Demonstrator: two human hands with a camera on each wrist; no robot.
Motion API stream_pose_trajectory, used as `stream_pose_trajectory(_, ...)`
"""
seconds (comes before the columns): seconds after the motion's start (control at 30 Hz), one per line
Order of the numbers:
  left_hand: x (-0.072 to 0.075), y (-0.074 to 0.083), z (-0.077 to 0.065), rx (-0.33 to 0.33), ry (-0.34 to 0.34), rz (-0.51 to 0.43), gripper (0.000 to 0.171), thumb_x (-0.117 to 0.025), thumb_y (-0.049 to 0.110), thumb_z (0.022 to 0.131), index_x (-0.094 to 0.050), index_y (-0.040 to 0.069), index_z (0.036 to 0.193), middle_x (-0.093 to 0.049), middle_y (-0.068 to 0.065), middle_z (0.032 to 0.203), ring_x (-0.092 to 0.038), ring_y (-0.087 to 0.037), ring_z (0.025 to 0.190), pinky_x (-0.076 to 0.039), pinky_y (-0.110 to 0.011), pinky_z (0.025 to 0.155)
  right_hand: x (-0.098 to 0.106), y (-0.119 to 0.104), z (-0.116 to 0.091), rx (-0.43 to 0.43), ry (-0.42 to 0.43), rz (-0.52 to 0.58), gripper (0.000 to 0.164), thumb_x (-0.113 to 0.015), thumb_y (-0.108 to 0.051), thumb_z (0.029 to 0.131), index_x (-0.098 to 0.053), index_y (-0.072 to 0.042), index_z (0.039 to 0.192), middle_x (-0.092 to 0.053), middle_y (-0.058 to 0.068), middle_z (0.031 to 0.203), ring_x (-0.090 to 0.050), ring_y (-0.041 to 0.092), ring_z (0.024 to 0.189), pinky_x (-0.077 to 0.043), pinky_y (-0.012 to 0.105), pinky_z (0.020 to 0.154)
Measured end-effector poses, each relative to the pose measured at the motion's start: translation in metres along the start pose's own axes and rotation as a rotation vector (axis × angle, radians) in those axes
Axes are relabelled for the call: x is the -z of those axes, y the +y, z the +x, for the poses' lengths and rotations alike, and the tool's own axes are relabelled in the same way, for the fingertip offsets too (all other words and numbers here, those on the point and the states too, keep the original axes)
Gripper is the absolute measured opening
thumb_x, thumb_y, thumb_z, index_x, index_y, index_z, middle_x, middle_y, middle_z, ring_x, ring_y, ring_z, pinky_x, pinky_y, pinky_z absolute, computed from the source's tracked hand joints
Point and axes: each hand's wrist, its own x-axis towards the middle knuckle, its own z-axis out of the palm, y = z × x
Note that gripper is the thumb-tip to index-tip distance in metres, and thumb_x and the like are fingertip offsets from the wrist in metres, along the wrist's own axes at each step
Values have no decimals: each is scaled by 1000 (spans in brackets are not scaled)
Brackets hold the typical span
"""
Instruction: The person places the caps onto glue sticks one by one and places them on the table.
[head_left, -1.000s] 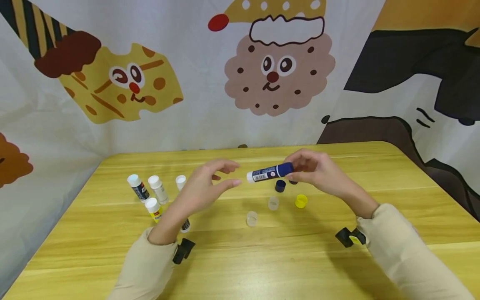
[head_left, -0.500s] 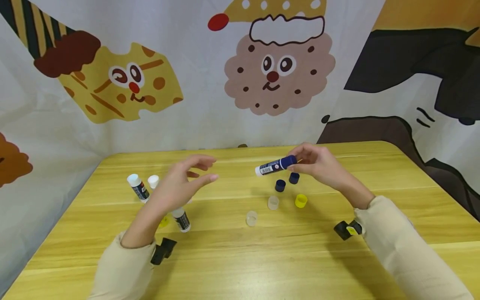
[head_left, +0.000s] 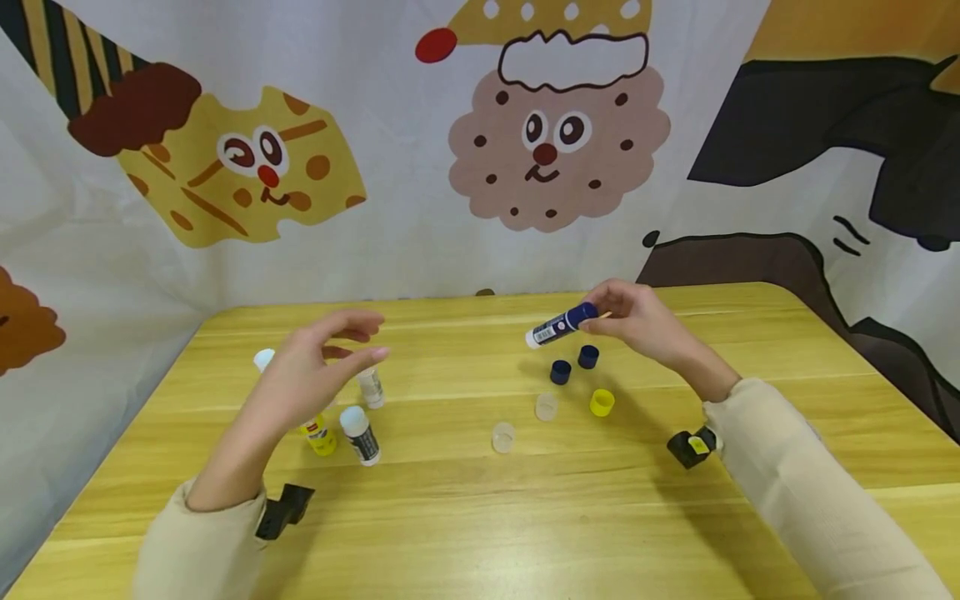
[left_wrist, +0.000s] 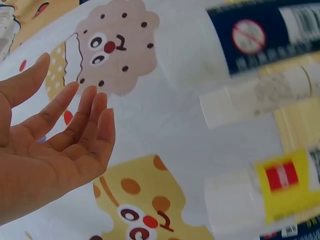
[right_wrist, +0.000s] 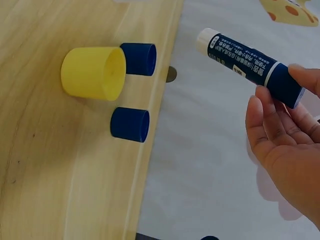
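My right hand [head_left: 637,321] pinches a navy-labelled glue stick [head_left: 555,329] by its navy cap end, between thumb and fingers, above the table. Its white end points left and slightly down. My left hand [head_left: 303,375] is raised with fingers relaxed and spread, holding nothing. Beneath and around it stand several glue sticks: a navy-labelled one [head_left: 362,437], a yellow-labelled one [head_left: 321,437] and a pale one [head_left: 371,387]. Another shows only its white end [head_left: 264,358] behind the hand. In the left wrist view, the yellow-labelled stick's white end [left_wrist: 232,200] is upward and uncapped by colour.
Loose caps lie mid-table on the wooden tabletop [head_left: 450,517]: two navy caps [head_left: 560,372], a yellow cap [head_left: 602,402] and two translucent caps [head_left: 503,437]. A cartoon-printed curtain [head_left: 405,192] hangs behind the table's far edge.
My left hand has moved left and back from the glue stick, over the standing ones. My right hand has lifted slightly away to the right, still holding the glue stick.
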Motion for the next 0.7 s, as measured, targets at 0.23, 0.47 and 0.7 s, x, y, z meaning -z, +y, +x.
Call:
stream_pose_trajectory(0.23,15,-14,-9,44,31,43,39,-59,29,89,-55,8,122,-58,-9,114,-51,-24,105,-43,-41,86,-1,11,6,-30,14,-26,26,-64,-8,86,-55,4,107,-59,17,96,-58,22,88,-48,24,76)
stream_pose_trajectory(0.47,29,-31,-18,51,73,103,38,-58,31,90,-56,7,121,-59,-11,112,-52,-24,101,-43,-20,78,-3,18,16,12,37,-70,23,-63,-6,86,-57,3,106,-58,15,96,-57,25,88,-48,26,76)
stream_pose_trajectory(0.7,39,-48,-25,90,81,134,39,-56,29,92,-54,4,122,-56,-15,114,-51,-27,101,-43,-41,81,-5,18,26,-5,53,-109,23,-61,-7,87,-56,3,107,-58,15,98,-54,27,92,-45,39,82)
